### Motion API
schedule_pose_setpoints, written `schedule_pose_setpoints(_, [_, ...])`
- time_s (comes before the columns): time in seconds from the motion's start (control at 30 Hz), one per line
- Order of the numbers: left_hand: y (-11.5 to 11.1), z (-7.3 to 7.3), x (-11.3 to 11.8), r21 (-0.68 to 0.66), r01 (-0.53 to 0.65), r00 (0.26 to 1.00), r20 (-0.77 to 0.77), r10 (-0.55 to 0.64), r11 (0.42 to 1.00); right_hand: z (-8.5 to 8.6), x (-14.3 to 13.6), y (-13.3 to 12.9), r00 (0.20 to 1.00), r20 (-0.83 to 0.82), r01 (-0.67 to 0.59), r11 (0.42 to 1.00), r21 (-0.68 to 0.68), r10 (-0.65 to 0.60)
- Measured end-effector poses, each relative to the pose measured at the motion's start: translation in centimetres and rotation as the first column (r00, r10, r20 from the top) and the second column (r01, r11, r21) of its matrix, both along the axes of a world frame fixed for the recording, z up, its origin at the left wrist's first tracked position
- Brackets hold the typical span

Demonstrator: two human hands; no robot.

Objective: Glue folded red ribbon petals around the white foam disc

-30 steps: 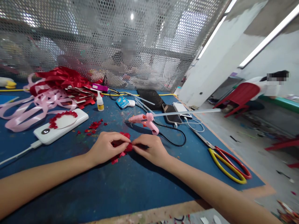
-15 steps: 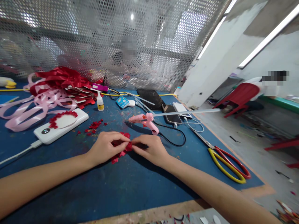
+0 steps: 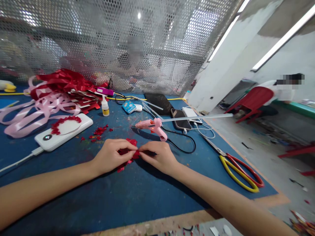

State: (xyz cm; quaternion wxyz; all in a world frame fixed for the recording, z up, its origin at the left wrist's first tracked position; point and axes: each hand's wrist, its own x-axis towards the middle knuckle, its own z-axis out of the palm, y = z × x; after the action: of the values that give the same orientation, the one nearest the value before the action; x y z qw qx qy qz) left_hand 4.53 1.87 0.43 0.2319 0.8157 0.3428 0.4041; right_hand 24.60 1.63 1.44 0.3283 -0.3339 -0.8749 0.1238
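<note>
My left hand (image 3: 115, 154) and my right hand (image 3: 158, 155) meet fingertip to fingertip over the blue table. Both are closed in a pinch on a small red ribbon piece (image 3: 137, 153), partly hidden by the fingers. Beneath and behind them lies a pile of red ribbon pieces (image 3: 131, 142). Just beyond my hands rests a pink glue gun (image 3: 151, 126) with a long clear glue stick in its back. To the left, a white disc (image 3: 71, 126) partly edged with red ruffled pieces lies on a white power bank (image 3: 85, 121). Red scraps (image 3: 99, 131) are scattered between.
Large scissors (image 3: 240, 173) with red and yellow handles lie at the right edge. A small glue bottle (image 3: 105, 108), a phone (image 3: 180, 119) and cables stand farther back. Red ribbons (image 3: 66, 82) and pink ribbons (image 3: 41, 114) heap at the left, before a perforated metal screen (image 3: 98, 42).
Both hands keep their pinch in nearly the same place, with only slight finger movement. The other things on the table have not moved.
</note>
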Motion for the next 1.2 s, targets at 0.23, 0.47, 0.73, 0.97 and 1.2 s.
schedule_pose_setpoints(0.23, [-0.02, 0.11, -0.01, -0.001, 0.003, 1.0, -0.019, -0.003, 1.0, -0.11, -0.03, -0.07, 1.0, -0.023, -0.02, 1.0, -0.009, 0.02])
schedule_pose_setpoints(0.47, [-0.05, 0.31, 0.07, -0.074, -0.047, 0.999, 0.002, 0.048, 0.996, 0.29, -0.15, -0.32, 0.995, -0.104, 0.012, 0.999, 0.032, -0.008])
schedule_pose_setpoints(0.73, [-0.04, -0.03, -0.01, -0.098, -0.014, 1.0, 0.012, 0.015, 0.995, 0.22, -0.19, -0.32, 0.993, -0.115, 0.013, 1.0, 0.024, -0.01])
schedule_pose_setpoints(0.97, [0.03, -0.32, -0.1, -0.071, -0.021, 1.0, 0.01, 0.022, 0.997, 0.09, -0.2, -0.26, 0.995, -0.096, 0.018, 1.0, -0.023, -0.02])
schedule_pose_setpoints(1.2, [-0.08, -0.29, -0.09, -0.033, -0.02, 1.0, -0.019, 0.019, 0.999, 0.21, -0.28, -0.42, 0.996, -0.09, 0.025, 0.998, -0.051, -0.03])
